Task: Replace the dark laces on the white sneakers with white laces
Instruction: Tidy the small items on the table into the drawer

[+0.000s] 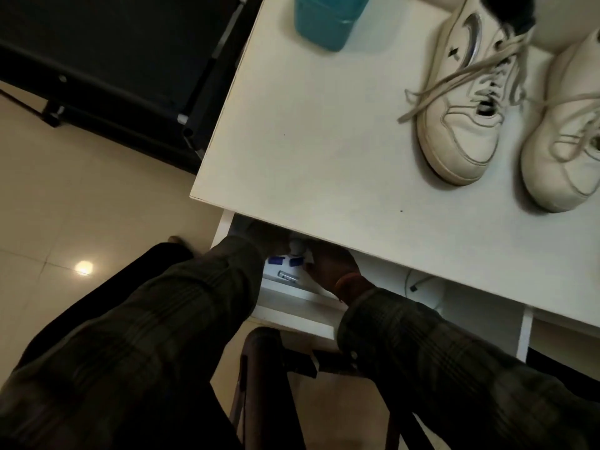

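Observation:
Two white sneakers stand side by side on the white desk, toes toward me. The left sneaker and the right sneaker both carry loose greyish laces that trail onto the desk. Both my hands reach into an open drawer under the desk's front edge. My left hand is mostly hidden beneath the desk top. My right hand shows its back, with its fingers next to a small white object. Whether either hand holds anything is hidden.
A teal container stands at the desk's far edge. The drawer holds small blue items and a pen-like object. A brown chair frame is below me. A black metal frame stands to the left on the tiled floor.

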